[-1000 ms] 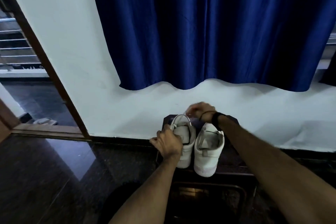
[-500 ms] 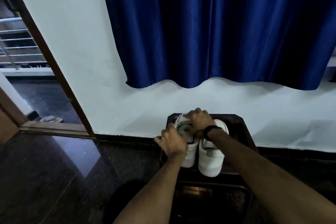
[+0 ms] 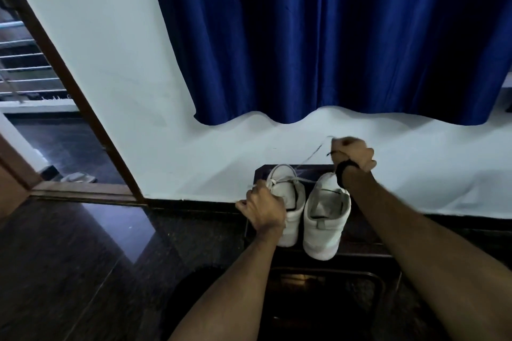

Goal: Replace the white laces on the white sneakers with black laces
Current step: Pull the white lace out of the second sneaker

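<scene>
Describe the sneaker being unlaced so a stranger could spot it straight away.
Below the blue curtain, a dark stand holds two white sneakers. It is the left sneaker, gripped by the left hand; unlike its neighbour, a white lace runs from it to the raised right hand.

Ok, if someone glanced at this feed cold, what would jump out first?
Probably the blue curtain filling the top of the view, above a white wall. Below it, a pair of white sneakers stands on a dark stool, the left hand holding the left shoe while the right hand pulls a white lace up to the right.
</scene>
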A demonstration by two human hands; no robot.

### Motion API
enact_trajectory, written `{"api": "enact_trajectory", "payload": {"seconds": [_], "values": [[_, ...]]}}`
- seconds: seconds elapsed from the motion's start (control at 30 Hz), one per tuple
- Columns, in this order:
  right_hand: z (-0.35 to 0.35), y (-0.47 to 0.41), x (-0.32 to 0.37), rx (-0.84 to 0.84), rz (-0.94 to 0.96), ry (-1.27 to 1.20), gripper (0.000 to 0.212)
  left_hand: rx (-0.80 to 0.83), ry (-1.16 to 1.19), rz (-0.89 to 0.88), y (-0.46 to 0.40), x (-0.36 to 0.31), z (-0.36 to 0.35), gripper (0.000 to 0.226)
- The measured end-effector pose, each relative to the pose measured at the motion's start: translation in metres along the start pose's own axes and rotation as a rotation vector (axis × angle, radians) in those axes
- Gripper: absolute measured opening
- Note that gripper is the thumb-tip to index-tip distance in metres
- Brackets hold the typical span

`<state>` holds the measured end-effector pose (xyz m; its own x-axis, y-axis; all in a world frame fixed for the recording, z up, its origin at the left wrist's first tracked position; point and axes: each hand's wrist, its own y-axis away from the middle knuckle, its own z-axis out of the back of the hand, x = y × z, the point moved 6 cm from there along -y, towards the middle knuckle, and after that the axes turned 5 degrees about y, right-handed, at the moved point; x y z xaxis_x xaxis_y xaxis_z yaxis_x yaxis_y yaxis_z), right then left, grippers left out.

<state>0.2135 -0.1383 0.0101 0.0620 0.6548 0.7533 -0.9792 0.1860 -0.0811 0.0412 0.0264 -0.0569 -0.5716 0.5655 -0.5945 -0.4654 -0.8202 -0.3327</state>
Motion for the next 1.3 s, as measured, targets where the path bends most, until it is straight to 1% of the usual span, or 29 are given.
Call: {"api": "enact_trajectory", "payload": {"seconds": [0.03, 0.07, 0.1, 0.13, 0.17, 0.2, 0.23, 0.27, 0.3, 0.37, 0.4, 0.43, 0.5, 0.6, 0.63, 0.67, 0.7, 0.73, 0.8, 0.83, 0.87, 0.9, 0.93, 1.0, 1.07, 1.1, 1.2, 1.3], "values": [[-0.007, 0.005, 0.007, 0.015, 0.148, 0.228, 0.033, -0.004, -0.003, 0.001, 0.000, 0.000, 0.000, 0.029], [-0.018, 0.013, 0.017, 0.028, 0.350, 0.378, 0.042, -0.005, -0.006, 0.001, 0.000, 0.001, 0.000, 0.029], [-0.030, 0.027, 0.029, 0.070, 0.560, 0.447, 0.053, -0.006, -0.008, -0.001, 0.000, 0.001, -0.001, 0.029], [-0.045, 0.042, 0.040, 0.150, 0.757, 0.490, 0.059, -0.003, -0.013, -0.001, 0.000, 0.001, -0.002, 0.027], [-0.062, 0.059, 0.048, 0.252, 0.947, 0.573, 0.059, 0.000, -0.016, -0.003, 0.000, 0.002, -0.002, 0.026], [-0.079, 0.075, 0.052, 0.345, 1.098, 0.690, 0.053, -0.004, -0.016, -0.009, 0.000, 0.002, -0.002, 0.023], [-0.093, 0.087, 0.052, 0.393, 1.184, 0.805, 0.043, -0.010, -0.013, -0.017, -0.001, 0.003, -0.002, 0.020], [-0.101, 0.094, 0.052, 0.385, 1.223, 0.879, 0.034, -0.015, -0.009, -0.025, -0.003, 0.003, -0.002, 0.018], [-0.104, 0.097, 0.054, 0.352, 1.228, 0.904, 0.029, -0.020, -0.003, -0.030, -0.003, 0.003, -0.002, 0.016], [-0.101, 0.097, 0.058, 0.276, 1.200, 0.869, 0.026, -0.036, 0.004, -0.028, -0.003, 0.003, -0.002, 0.017], [-0.094, 0.094, 0.059, 0.256, 1.169, 0.825, 0.026, -0.036, 0.001, -0.017, -0.002, 0.004, -0.002, 0.018], [-0.083, 0.088, 0.061, 0.231, 1.100, 0.751, 0.024, -0.027, -0.007, -0.009, -0.001, 0.005, -0.003, 0.019], [-0.053, 0.061, 0.059, 0.119, 0.845, 0.487, 0.022, 0.001, -0.028, -0.007, -0.001, 0.003, -0.004, 0.023], [-0.007, 0.012, 0.034, -0.067, 0.340, 0.059, 0.023, 0.034, -0.040, 0.006, -0.001, 0.002, -0.002, 0.028], [0.007, 0.001, 0.026, -0.117, 0.212, -0.054, 0.022, 0.036, -0.038, 0.007, 0.000, 0.001, -0.001, 0.028], [0.017, -0.009, 0.019, -0.147, 0.118, -0.127, 0.022, 0.041, -0.035, 0.007, 0.000, 0.000, -0.001, 0.029], [0.022, -0.015, 0.015, -0.159, 0.073, -0.135, 0.023, 0.046, -0.033, 0.002, 0.000, 0.000, -0.001, 0.030], [0.025, -0.018, 0.013, -0.160, 0.071, -0.081, 0.024, 0.049, -0.033, -0.014, 0.000, -0.001, -0.001, 0.034], [0.021, -0.014, 0.013, -0.128, 0.142, 0.088, 0.025, 0.020, -0.083, -0.098, -0.002, -0.005, -0.001, 0.053], [0.016, -0.007, 0.014, -0.089, 0.199, 0.145, 0.032, 0.007, -0.136, -0.168, -0.003, -0.009, -0.001, 0.064], [0.008, 0.003, 0.016, -0.037, 0.259, 0.169, 0.041, 0.001, -0.192, -0.256, -0.006, -0.014, -0.002, 0.069], [-0.002, 0.015, 0.017, 0.019, 0.321, 0.182, 0.047, 0.012, -0.238, -0.356, -0.008, -0.020, -0.005, 0.067], [-0.014, 0.029, 0.017, 0.077, 0.377, 0.220, 0.047, 0.046, -0.279, -0.436, -0.010, -0.026, -0.008, 0.063], [-0.039, 0.056, 0.011, 0.189, 0.446, 0.383, 0.037, 0.138, -0.321, -0.543, -0.012, -0.033, -0.017, 0.055], [-0.059, 0.074, -0.004, 0.296, 0.437, 0.505, 0.038, 0.244, -0.362, -0.616, -0.013, -0.037, -0.023, 0.045], [-0.066, 0.079, -0.010, 0.322, 0.430, 0.536, 0.040, 0.281, -0.401, -0.649, -0.015, -0.038, -0.026, 0.042], [-0.073, 0.081, -0.015, 0.316, 0.455, 0.624, 0.042, 0.339, -0.436, -0.725, -0.025, -0.043, -0.029, 0.039], [-0.068, 0.080, -0.013, 0.296, 0.443, 0.599, 0.046, 0.419, -0.379, -0.653, -0.039, -0.050, -0.035, 0.033]]}}
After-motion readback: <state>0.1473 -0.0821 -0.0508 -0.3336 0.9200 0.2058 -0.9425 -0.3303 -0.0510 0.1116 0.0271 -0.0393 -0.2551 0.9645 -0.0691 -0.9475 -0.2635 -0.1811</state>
